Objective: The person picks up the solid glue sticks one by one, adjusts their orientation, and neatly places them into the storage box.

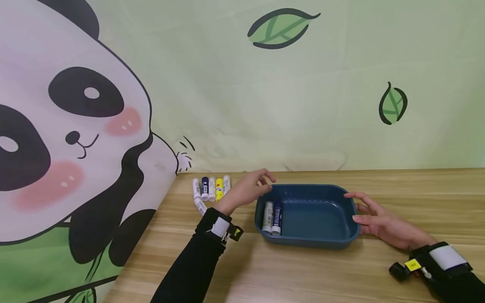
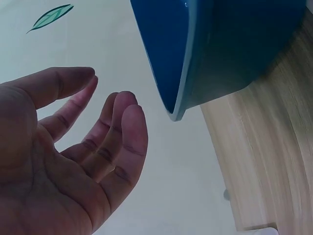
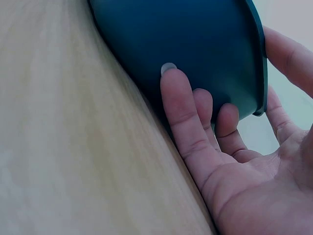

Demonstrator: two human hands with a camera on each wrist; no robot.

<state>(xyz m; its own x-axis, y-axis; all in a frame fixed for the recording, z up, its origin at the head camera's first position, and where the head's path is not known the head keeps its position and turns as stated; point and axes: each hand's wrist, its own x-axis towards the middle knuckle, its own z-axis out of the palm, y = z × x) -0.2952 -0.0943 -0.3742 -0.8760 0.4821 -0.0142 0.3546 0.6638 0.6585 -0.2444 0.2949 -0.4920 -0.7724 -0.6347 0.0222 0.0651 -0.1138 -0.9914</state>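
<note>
A dark blue plastic bin (image 1: 314, 242) sits on the table, two glue sticks lying side by side at its left end: one white (image 1: 267, 217), one dark blue with a white end (image 1: 277, 218). My left hand (image 1: 248, 187) hovers by the bin's back left corner. Its fingers are loosely bent with nothing between them, and the left wrist view shows a gap to the rim. At the bin's right end is my right hand (image 1: 382, 221), fingertips (image 3: 177, 93) against the outer wall and other digits at the rim.
Several more glue sticks, including a yellow one (image 1: 219, 189) and a dark blue one (image 1: 205, 188), stand in a row at the table's back left. A white one (image 1: 200, 205) lies slanted before them. Behind the wooden table (image 1: 303, 273) hangs a panda-printed cloth (image 1: 212, 84).
</note>
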